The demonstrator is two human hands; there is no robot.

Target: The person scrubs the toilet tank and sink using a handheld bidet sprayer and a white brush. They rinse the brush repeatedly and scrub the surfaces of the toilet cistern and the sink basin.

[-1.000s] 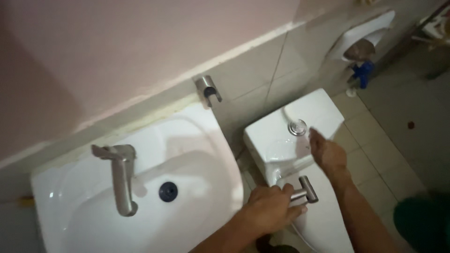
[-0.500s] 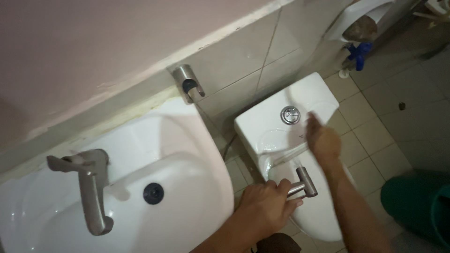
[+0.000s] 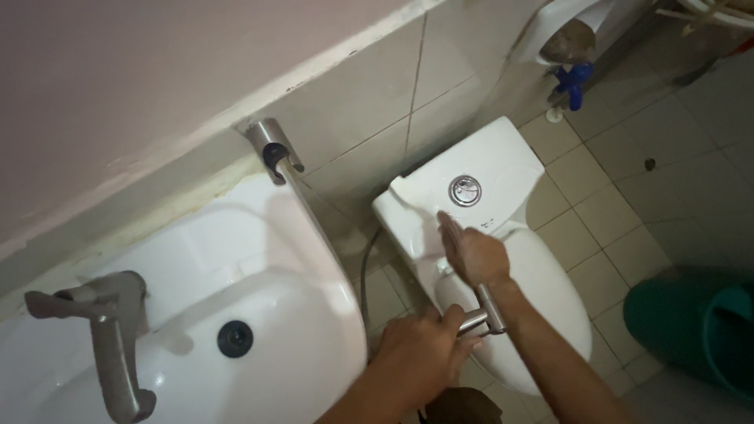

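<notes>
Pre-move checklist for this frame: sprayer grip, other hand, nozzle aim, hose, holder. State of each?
1. Grip on metal hand sprayer: left hand is closed around its handle. Ok.
2. Right hand: lies flat, fingers spread, on the toilet tank edge near the round flush button; holds nothing. Ok.
3. Nozzle aim: head sits over the closed toilet lid, just under the right wrist; exact direction cannot tell.
4. Water flow: no spray visible; trigger state cannot tell.
5. Hose: hangs between sink and toilet; kinks cannot tell.
6. Wall holder: empty. Ok.
</notes>
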